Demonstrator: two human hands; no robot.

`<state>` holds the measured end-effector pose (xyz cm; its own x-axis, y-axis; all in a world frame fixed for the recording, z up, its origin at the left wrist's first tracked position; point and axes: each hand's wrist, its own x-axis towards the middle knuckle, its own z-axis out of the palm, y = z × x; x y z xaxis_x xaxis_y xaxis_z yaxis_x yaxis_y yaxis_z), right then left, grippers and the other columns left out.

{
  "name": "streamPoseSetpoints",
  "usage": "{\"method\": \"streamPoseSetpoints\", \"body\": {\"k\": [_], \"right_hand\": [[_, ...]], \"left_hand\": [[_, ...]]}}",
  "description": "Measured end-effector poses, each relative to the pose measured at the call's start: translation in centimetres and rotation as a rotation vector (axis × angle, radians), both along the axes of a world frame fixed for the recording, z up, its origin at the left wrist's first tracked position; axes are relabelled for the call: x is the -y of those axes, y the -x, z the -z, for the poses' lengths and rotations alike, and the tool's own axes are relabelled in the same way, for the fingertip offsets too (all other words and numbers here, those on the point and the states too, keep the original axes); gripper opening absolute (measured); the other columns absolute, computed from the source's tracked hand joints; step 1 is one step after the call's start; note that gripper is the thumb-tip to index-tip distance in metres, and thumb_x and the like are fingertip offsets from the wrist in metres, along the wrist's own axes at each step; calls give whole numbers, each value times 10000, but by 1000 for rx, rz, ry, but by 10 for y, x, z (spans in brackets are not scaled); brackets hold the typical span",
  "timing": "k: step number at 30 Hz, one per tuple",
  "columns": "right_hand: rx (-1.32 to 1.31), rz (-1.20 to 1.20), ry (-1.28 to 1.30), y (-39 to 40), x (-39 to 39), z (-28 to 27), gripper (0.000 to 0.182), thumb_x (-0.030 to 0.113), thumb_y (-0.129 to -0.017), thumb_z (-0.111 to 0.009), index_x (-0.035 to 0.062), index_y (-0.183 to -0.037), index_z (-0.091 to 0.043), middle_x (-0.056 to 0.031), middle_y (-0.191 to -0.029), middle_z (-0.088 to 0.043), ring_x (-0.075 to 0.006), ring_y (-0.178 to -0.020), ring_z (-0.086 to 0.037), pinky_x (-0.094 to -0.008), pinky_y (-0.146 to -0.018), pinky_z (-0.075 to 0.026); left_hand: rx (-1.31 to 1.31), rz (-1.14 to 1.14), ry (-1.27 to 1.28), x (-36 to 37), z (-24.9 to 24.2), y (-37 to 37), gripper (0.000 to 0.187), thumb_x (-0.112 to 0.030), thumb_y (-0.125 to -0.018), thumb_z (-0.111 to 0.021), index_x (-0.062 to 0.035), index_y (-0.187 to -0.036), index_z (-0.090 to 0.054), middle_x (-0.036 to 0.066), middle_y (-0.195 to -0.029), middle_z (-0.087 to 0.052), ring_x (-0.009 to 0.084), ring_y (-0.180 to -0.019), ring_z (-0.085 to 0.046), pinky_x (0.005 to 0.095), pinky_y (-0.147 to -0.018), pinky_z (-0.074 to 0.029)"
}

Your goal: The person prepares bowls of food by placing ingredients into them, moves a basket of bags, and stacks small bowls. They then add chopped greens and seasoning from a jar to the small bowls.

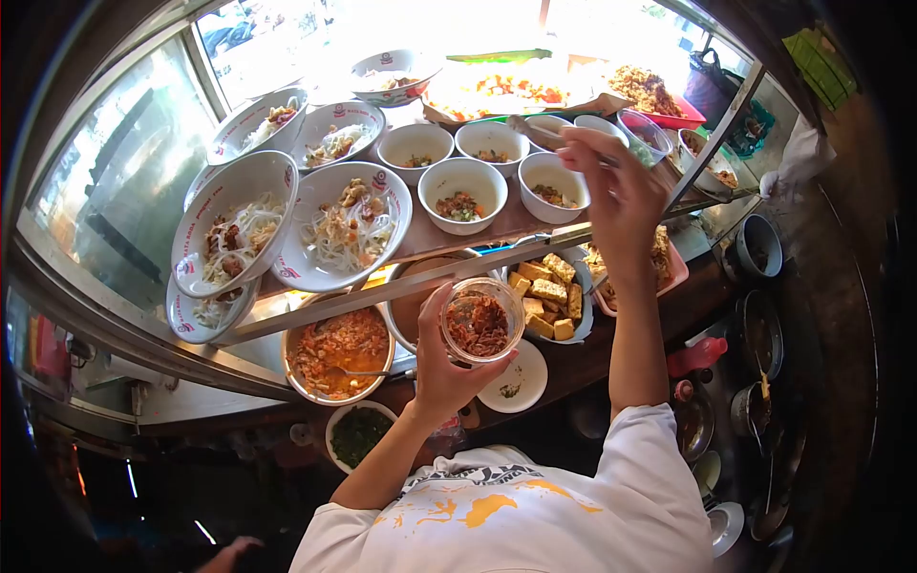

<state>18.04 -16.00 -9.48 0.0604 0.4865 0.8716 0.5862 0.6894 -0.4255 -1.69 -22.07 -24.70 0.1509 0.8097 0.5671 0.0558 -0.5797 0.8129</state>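
My left hand [441, 368] cups a small clear jar [480, 320] of flakes, light but slippery; my right hand [616, 186] pinches a spoon [535, 130] above the bowls [462, 194].

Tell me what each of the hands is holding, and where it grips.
Left hand cups a clear jar of reddish-brown flakes from below, around its side. Right hand pinches a spoon by its handle, above the small white bowls.

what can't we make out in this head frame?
- Right hand: a spoon pokes out; the grip and what it carries are blurred and hidden by the fingers.
- Jar in the left hand: reddish-brown contents, too small to identify.
- Trays at the window: washed out by glare.
- Pots at right: dark, bent by the lens edge.
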Motion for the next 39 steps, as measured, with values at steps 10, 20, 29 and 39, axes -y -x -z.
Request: {"method": "streamPoseSetpoints", "body": {"k": [10,20,29,39], "right_hand": [[-21,-112,161,36,127,42,164,-82,-817,-660,-29,-972,-653,-109,-902,-697,-162,-733,-675,-252,-629,-536],[-534,-253,451,46,126,78,107,0,-919,-597,-24,-1020,-623,-131,-874,-687,-99,-661,-631,-212,-586,-504],[-710,-208,392,33,119,81,109,54,-942,-572,-23,-1004,-619,-132,-820,-684,-105,-612,-611,-210,-548,-491],[-834,-233,247,15,84,39,96,70,-911,-616,-12,-952,-646,-111,-785,-671,-101,-572,-572,-207,-509,-437]], "left_hand": [[26,61,-156,-5,9,9,1063,-133,-589,-908,-35,-1402,-231,195,-1392,-353,289,-1275,-433,404,-1064,-385],[-18,96,-222,-7,16,12,1058,-85,-584,-905,-46,-1397,-228,220,-1416,-335,296,-1257,-464,404,-1027,-439],[7,82,-128,-5,19,15,1050,-79,-592,-900,-31,-1394,-225,185,-1392,-348,279,-1243,-472,390,-1042,-430],[-12,-32,-112,3,-5,13,1014,-152,-626,-887,-7,-1407,-256,177,-1368,-399,266,-1223,-494,371,-1030,-430]]}}
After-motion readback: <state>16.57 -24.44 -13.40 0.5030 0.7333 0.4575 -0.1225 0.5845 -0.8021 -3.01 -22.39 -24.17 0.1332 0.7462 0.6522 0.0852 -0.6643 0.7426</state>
